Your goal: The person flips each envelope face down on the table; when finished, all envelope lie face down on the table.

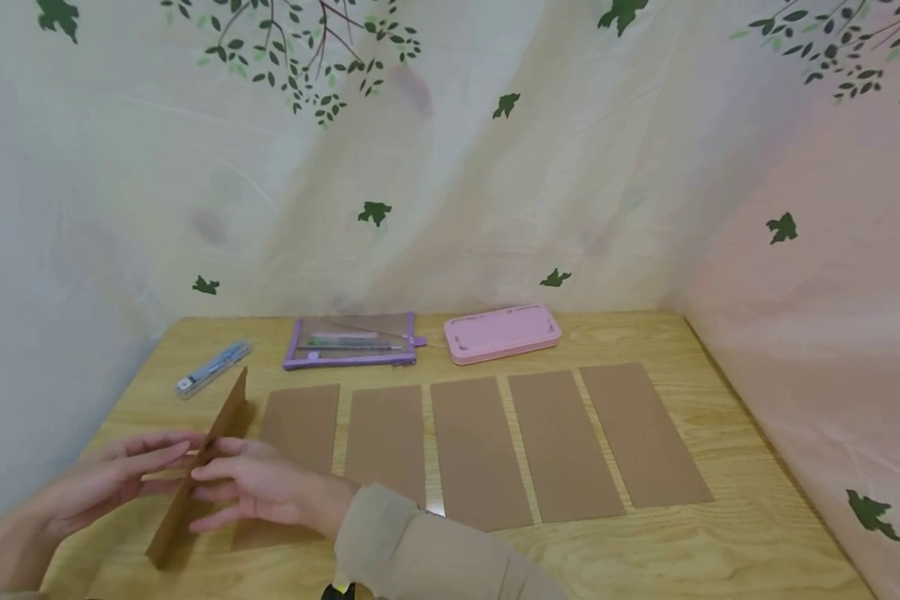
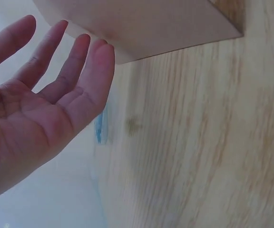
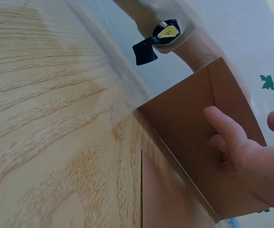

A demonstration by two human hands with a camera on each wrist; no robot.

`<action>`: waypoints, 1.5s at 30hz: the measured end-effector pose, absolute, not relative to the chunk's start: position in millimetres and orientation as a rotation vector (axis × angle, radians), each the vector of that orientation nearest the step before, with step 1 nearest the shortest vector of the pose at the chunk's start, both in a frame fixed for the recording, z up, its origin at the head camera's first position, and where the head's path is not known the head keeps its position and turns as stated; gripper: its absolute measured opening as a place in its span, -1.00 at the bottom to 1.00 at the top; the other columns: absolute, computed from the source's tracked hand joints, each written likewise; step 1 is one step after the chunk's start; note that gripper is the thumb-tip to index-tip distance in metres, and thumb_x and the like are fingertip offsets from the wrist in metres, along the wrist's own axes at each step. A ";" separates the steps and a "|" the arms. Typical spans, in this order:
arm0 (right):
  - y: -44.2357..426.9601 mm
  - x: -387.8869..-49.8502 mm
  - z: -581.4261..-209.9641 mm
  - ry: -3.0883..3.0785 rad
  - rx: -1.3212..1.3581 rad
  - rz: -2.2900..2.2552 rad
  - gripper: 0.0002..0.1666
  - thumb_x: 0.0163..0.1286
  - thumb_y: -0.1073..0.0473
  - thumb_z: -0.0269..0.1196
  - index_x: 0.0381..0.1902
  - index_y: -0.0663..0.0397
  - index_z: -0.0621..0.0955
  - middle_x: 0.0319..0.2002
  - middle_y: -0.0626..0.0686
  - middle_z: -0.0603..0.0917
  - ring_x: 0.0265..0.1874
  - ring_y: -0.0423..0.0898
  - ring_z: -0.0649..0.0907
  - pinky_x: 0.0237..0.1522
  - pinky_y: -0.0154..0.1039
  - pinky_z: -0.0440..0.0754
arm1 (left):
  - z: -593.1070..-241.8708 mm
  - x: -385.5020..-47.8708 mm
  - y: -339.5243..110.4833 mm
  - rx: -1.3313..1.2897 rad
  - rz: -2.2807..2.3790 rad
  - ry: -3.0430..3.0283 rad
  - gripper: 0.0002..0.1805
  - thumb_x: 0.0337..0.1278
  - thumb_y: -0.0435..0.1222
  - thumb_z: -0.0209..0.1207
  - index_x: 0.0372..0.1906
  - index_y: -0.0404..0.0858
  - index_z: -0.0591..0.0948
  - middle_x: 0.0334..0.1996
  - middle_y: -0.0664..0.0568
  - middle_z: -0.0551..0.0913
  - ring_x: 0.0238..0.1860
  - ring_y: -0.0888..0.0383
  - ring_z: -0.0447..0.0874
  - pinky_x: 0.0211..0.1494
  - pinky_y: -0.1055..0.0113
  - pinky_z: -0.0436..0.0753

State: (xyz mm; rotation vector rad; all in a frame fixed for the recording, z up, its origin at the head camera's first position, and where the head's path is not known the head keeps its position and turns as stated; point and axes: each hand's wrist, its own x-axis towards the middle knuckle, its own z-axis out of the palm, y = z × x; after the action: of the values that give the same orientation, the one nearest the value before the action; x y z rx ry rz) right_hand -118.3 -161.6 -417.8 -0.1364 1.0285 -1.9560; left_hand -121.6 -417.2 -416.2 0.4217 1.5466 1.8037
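A brown kraft-paper piece (image 1: 171, 527), envelope-like with a crease near one end (image 3: 184, 114), stands on its long edge at the table's left. On its left side is my left hand (image 1: 120, 473), fingers extended and slightly bent; the left wrist view shows the palm with nothing gripped. My right hand (image 1: 266, 482) is against the other face with its fingers spread. In the right wrist view the thumb lies along that face, while the other fingertips are partly hidden. Right of the hands, several similar brown pieces (image 1: 476, 450) lie flat in a row, the leftmost partly covered by my right arm.
Behind the row lie a clear pencil pouch (image 1: 352, 343) with purple edging and a pink case (image 1: 502, 333). A slim clear case with blue contents (image 1: 213, 368) is at the back left. Leaf-patterned sheeting (image 1: 450, 208) surrounds the wooden table (image 1: 720, 550).
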 end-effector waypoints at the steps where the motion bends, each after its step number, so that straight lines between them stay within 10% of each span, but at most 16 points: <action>1: -161.7 -118.6 -418.2 1.030 -0.128 -1.966 -0.35 0.47 0.45 0.11 0.48 0.19 0.30 0.27 0.34 0.53 0.31 0.32 0.48 0.17 0.43 0.45 | -416.1 -122.1 -416.1 0.428 1.800 1.538 -0.44 0.64 -0.47 -0.41 0.44 -0.16 0.46 0.35 0.21 0.52 0.32 0.31 0.45 0.31 0.25 0.55; 10: -160.0 -121.1 -425.5 1.026 -0.083 -2.004 -0.23 0.48 0.52 0.07 0.56 0.27 0.10 0.29 0.36 0.51 0.26 0.38 0.50 0.18 0.41 0.44 | -420.7 -122.2 -415.6 0.387 1.755 1.579 -0.51 0.67 -0.42 -0.39 0.49 -0.40 0.30 0.38 0.15 0.50 0.36 0.29 0.42 0.33 0.34 0.51; 32: -160.5 -126.3 -433.1 1.122 -0.034 -2.004 -0.10 0.34 0.56 0.04 0.58 0.33 -0.01 0.36 0.42 0.39 0.41 0.34 0.33 0.34 0.39 0.30 | -434.6 -118.8 -453.3 0.232 1.808 1.564 -0.46 0.69 -0.35 -0.41 0.36 -0.01 0.54 0.27 0.30 0.57 0.25 0.40 0.51 0.23 0.45 0.56; 37: -160.6 -126.9 -436.3 1.156 -0.037 -1.981 -0.12 0.34 0.54 0.07 0.56 0.40 0.03 0.49 0.42 0.19 0.06 0.03 0.59 0.37 0.32 0.32 | -436.0 -116.8 -458.5 0.251 1.849 1.519 -0.43 0.68 -0.37 -0.43 0.32 0.03 0.57 0.28 0.28 0.57 0.26 0.40 0.49 0.25 0.44 0.55; 40: -159.8 -127.8 -438.1 1.179 -0.049 -1.969 -0.13 0.34 0.52 0.08 0.56 0.39 0.05 0.38 0.36 0.38 -0.45 -0.23 0.48 0.39 0.29 0.30 | -436.5 -115.8 -460.9 0.262 1.867 1.507 -0.41 0.68 -0.38 -0.45 0.33 0.03 0.57 0.28 0.27 0.57 0.26 0.40 0.50 0.25 0.42 0.56; 42: -159.8 -128.5 -439.5 1.192 -0.063 -1.963 -0.13 0.34 0.50 0.10 0.56 0.37 0.07 -0.09 0.16 0.65 -0.62 -0.27 0.35 0.40 0.28 0.29 | -436.9 -115.4 -462.4 0.268 1.875 1.506 -0.41 0.68 -0.39 -0.45 0.33 0.03 0.57 0.28 0.27 0.57 0.26 0.40 0.50 0.25 0.41 0.56; 45: -160.0 -128.8 -440.7 1.204 -0.071 -1.960 -0.13 0.34 0.49 0.11 0.57 0.34 0.09 -0.47 -0.02 0.50 -0.69 -0.27 0.20 0.42 0.27 0.27 | -437.5 -115.0 -465.1 0.274 1.887 1.495 -0.40 0.68 -0.39 -0.46 0.34 0.04 0.56 0.28 0.28 0.57 0.26 0.40 0.50 0.25 0.40 0.57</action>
State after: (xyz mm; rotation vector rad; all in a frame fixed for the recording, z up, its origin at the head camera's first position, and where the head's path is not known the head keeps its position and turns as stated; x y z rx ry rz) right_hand -128.8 -160.0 -440.7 -0.0710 1.2041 -1.9599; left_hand -115.0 -465.1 -437.5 0.2737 1.4955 1.8870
